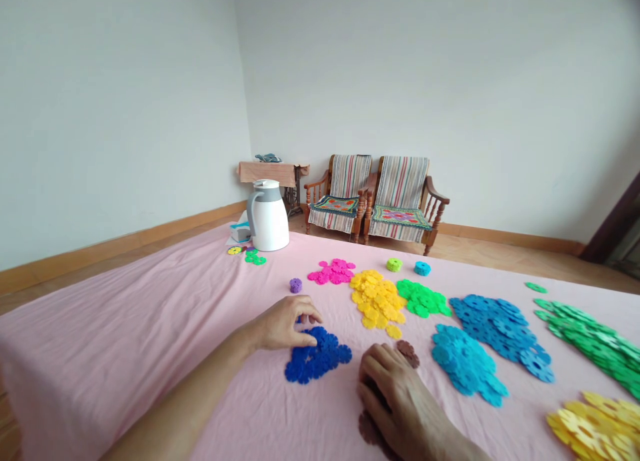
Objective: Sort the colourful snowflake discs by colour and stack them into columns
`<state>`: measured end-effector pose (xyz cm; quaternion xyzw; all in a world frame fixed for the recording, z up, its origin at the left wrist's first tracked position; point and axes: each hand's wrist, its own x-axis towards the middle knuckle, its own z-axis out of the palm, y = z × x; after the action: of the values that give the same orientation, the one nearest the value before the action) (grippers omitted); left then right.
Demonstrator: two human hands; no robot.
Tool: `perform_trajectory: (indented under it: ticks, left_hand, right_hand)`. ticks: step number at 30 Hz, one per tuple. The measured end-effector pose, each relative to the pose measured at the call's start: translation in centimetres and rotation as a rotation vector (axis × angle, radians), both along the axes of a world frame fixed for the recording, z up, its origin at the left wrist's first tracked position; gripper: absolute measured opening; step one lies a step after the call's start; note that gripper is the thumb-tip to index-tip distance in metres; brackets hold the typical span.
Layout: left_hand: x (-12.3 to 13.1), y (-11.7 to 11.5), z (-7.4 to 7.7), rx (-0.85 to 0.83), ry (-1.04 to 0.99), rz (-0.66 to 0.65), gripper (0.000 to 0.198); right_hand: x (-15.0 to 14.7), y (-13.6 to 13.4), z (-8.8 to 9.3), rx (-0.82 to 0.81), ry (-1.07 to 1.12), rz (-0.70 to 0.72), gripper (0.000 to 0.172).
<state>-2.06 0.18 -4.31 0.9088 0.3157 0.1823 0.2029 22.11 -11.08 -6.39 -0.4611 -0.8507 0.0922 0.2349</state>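
Observation:
My left hand (285,322) hovers at the upper left of a dark blue pile of flower-shaped plastic discs (320,357). Its thumb and fingers are apart, with a bit of blue showing behind them. To the right, my right hand (397,387) lies low over brown flower-shaped discs (409,352), its fingers curled inward. Some brown pieces peek out beneath that palm; whatever the fingers hold is hidden. A short purple stack of discs (296,285) stands just beyond my left hand.
Piles of pink (334,271), yellow (377,297), green (423,298), light blue (467,361) and blue discs (500,331) spread rightward on the pink cloth (200,301). Small lime (394,265) and teal stacks (423,268) stand behind. A white jug (270,221) stands at the back left, before two chairs (400,194).

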Motion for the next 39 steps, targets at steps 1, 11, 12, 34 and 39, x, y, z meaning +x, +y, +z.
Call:
perform_trajectory:
  ticks: [1, 11, 12, 34, 39]
  left_hand:
    - [0.1, -0.1, 0.0, 0.002, 0.014, -0.012, 0.033]
    - [0.8, -0.4, -0.5, 0.015, 0.021, -0.011, 0.023]
    - [0.8, -0.4, -0.4, 0.020, 0.018, -0.003, 0.022]
    - [-2.5, 1.8, -0.8, 0.041, 0.043, 0.219, 0.018]
    - [-2.6, 1.9, -0.9, 0.035, 0.045, 0.219, 0.019]
  right_hand:
    - [0.0, 0.0, 0.0, 0.000, 0.002, -0.001, 0.014]
    - [-0.1, 0.0, 0.1, -0.003, -0.005, -0.008, 0.014]
    - [-0.1, 0.0, 0.2, -0.007, -0.007, -0.011, 0.014]
    - [0.0, -0.1, 0.3, -0.041, -0.026, -0.010, 0.015]
    - [0.0, 0.0, 0.1, -0.040, -0.024, -0.011, 0.015]
